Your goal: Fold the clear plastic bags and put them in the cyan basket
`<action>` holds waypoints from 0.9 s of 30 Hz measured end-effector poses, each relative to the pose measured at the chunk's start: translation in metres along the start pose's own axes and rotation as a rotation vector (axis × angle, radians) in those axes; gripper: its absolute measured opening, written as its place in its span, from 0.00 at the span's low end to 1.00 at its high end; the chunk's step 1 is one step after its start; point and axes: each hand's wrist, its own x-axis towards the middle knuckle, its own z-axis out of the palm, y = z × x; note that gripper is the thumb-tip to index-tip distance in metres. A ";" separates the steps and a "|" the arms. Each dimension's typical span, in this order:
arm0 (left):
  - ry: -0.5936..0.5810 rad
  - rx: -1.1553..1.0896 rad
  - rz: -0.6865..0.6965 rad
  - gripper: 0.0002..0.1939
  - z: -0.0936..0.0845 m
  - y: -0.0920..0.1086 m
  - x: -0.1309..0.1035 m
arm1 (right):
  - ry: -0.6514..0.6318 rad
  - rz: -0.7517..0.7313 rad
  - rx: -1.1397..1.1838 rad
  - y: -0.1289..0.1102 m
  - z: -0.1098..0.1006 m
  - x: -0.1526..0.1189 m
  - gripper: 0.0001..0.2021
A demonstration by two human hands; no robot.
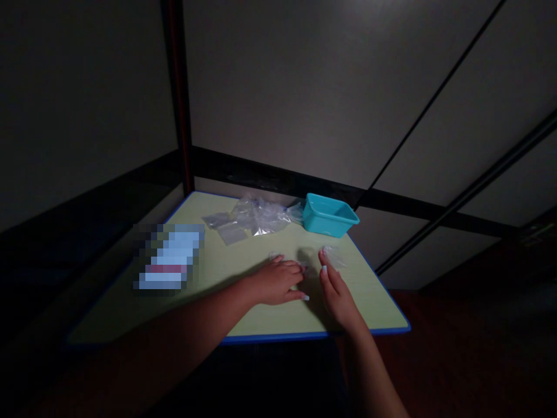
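Observation:
My left hand (281, 281) lies palm down near the middle of the table, its fingers spread over a piece of clear plastic (274, 255). To its right, my right hand (336, 290) is turned on its side with the fingers extended, the fingertips beside another clear plastic piece (336, 256). Nothing shows in the grasp of either hand. Beyond both hands lies a crumpled heap of clear plastic bags (261, 216), with flat clear packets (232, 232) at its left. The palm sides of both hands are hidden.
A turquoise open bin (328, 217) stands at the table's back right. At the left lies a pixelated, bright rectangular object (172, 258). The pale table (261, 322) has a blue edge and stands against grey panels (282, 104).

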 end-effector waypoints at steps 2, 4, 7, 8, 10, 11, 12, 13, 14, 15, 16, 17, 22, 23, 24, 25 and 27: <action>-0.007 0.009 -0.006 0.21 0.000 0.000 0.000 | -0.011 -0.012 0.007 -0.001 0.002 0.000 0.31; -0.010 0.021 -0.007 0.21 -0.001 0.001 0.001 | -0.017 -0.017 0.017 -0.003 0.003 0.000 0.31; -0.010 0.031 0.002 0.22 0.000 0.001 0.002 | -0.020 -0.023 0.038 -0.004 0.005 0.001 0.31; -0.010 0.032 0.005 0.22 0.001 0.000 0.002 | -0.018 -0.024 0.047 -0.004 0.005 0.001 0.31; -0.009 0.032 0.008 0.22 0.002 0.000 0.001 | -0.008 -0.022 0.067 -0.005 0.006 0.002 0.31; -0.008 0.029 0.011 0.22 0.003 -0.001 0.001 | 0.001 -0.018 0.077 -0.005 0.005 0.003 0.32; -0.007 0.024 0.013 0.22 0.003 -0.001 0.001 | 0.010 -0.010 0.084 -0.005 0.005 0.003 0.32; -0.005 0.019 0.014 0.22 0.003 -0.001 0.001 | 0.017 0.000 0.091 -0.005 0.004 0.004 0.32; -0.005 0.013 0.015 0.22 0.003 -0.001 0.001 | 0.023 0.012 0.097 -0.005 0.003 0.004 0.33; -0.006 0.009 0.014 0.22 0.003 -0.001 0.001 | 0.029 0.023 0.103 -0.004 0.002 0.005 0.34; -0.009 0.005 0.013 0.22 0.003 -0.001 0.000 | 0.037 0.034 0.109 -0.004 0.001 0.005 0.34; -0.011 0.002 0.011 0.22 0.003 -0.001 0.000 | 0.044 0.043 0.115 -0.003 0.000 0.005 0.35; -0.034 0.002 0.014 0.21 0.000 0.000 0.000 | 0.072 0.083 0.133 0.001 -0.003 0.002 0.37; -0.038 0.003 0.013 0.21 0.000 0.000 0.001 | 0.074 0.086 0.132 0.001 -0.003 0.001 0.37; -0.042 0.002 0.012 0.21 0.000 0.000 0.001 | 0.075 0.088 0.129 0.001 -0.003 0.001 0.37; -0.045 0.003 0.010 0.21 -0.001 0.000 0.001 | 0.074 0.088 0.125 0.001 -0.003 0.000 0.37; -0.046 0.004 0.009 0.21 -0.001 0.000 0.000 | 0.069 0.087 0.119 0.001 -0.002 0.000 0.36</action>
